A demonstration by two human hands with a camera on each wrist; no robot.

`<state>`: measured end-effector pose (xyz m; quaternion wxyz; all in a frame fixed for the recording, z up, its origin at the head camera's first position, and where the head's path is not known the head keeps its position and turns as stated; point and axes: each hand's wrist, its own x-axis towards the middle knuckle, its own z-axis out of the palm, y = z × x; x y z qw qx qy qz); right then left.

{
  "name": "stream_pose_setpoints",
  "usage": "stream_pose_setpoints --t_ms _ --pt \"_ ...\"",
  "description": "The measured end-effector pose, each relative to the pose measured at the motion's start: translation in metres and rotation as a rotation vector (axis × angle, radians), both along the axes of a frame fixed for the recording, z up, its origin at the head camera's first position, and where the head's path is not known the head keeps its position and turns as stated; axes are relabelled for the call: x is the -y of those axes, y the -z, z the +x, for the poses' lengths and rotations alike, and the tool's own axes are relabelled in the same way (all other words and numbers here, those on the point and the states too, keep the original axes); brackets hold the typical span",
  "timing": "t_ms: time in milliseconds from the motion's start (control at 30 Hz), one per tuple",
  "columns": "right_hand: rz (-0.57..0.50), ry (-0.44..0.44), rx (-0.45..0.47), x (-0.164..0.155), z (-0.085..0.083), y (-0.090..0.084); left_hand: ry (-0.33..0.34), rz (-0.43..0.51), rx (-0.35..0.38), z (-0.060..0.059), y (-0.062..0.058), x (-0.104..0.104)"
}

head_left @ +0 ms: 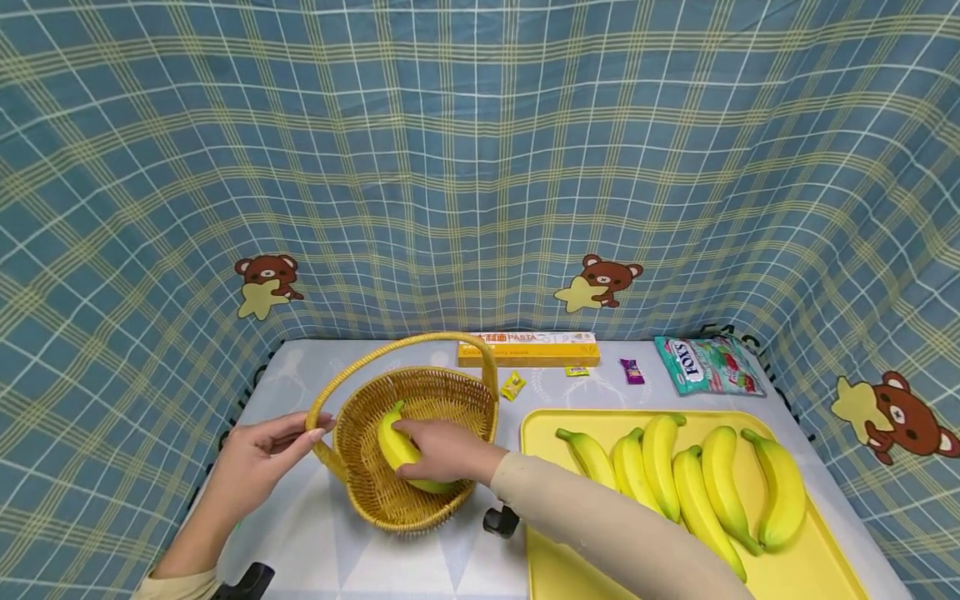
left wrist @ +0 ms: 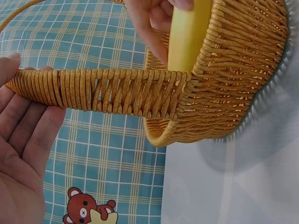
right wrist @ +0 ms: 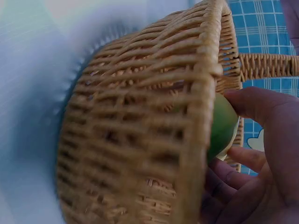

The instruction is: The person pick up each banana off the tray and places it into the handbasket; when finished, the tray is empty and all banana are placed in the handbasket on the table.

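Note:
A woven wicker basket [head_left: 457,385] with a tall arched handle [left wrist: 117,91] stands on the table left of centre. My left hand [head_left: 251,462] holds that handle near its lower left end, thumb on one side and fingers on the other. Inside the basket, my right hand [head_left: 448,450] grips a yellow banana [head_left: 391,440] round its middle. Its stem points up and away, and the palm and fingers cover part of it. From the right wrist, a greenish end of the banana [right wrist: 223,125] shows just beyond the rim, with the thumb against it.
Several bananas [head_left: 718,475] lie in a yellow tray [head_left: 543,421] at the right, beneath and beyond my right forearm. Along the back are a pasta box [head_left: 528,357], two yellow-wrapped candies [head_left: 513,386], a purple one [head_left: 632,372] and a teal FOX'S bag [head_left: 708,367]. A plaid curtain [head_left: 450,167] hangs behind.

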<state>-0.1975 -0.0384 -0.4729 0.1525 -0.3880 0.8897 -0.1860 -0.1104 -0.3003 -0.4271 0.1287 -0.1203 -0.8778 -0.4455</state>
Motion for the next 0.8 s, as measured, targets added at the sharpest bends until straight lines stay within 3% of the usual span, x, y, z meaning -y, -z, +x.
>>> stream_pose_setpoints --t_ms 400,800 --pt "0.095 -0.024 0.022 0.033 0.007 0.014 -0.021 -0.019 0.007 0.001 -0.001 -0.002" --pt "0.110 0.003 0.065 0.033 0.011 0.011 -0.041 -0.039 0.026 0.000 -0.001 -0.002"
